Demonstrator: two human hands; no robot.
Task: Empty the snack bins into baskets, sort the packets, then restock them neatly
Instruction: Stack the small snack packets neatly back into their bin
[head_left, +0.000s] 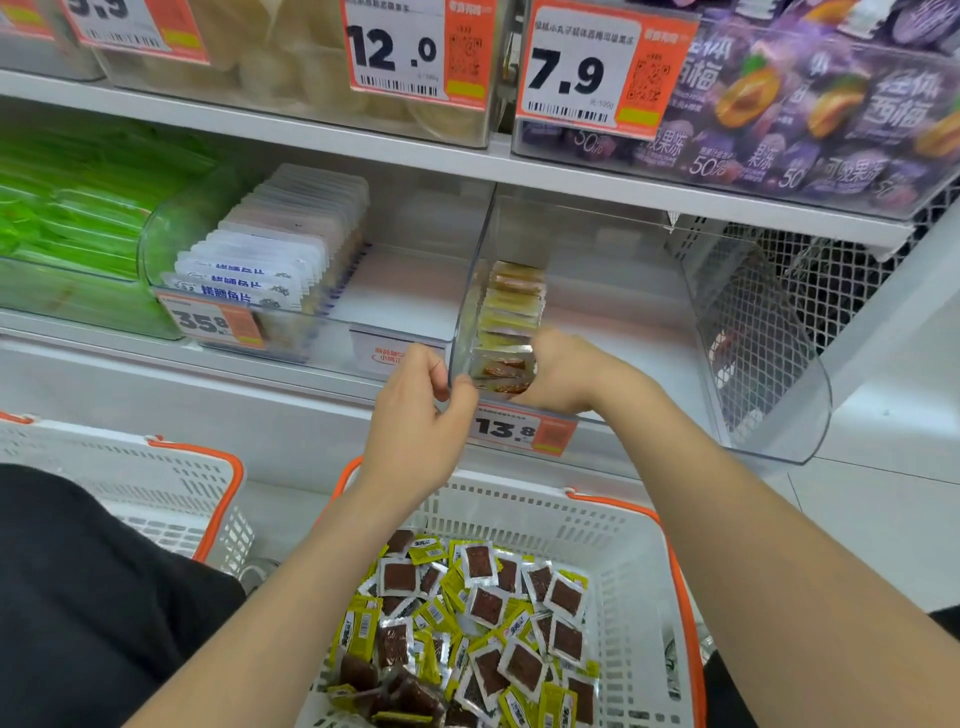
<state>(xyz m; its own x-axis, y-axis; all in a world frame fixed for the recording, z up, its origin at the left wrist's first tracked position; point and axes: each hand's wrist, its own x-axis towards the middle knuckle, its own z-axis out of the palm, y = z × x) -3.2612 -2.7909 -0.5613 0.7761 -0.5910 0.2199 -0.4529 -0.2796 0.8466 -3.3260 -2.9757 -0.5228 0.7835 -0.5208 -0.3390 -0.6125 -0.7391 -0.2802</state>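
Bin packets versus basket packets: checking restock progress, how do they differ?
The bin packets stand on edge in one tidy row; the basket packets lie in a loose heap. The bin packets are few, the basket packets many. Both look yellow and silver with dark contents.

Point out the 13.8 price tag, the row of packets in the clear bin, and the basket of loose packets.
13.8 price tag (519, 430): head view, middle of the tag.
row of packets (511, 312): head view, middle packets' top edges.
basket (597, 525): head view, bare back wall.
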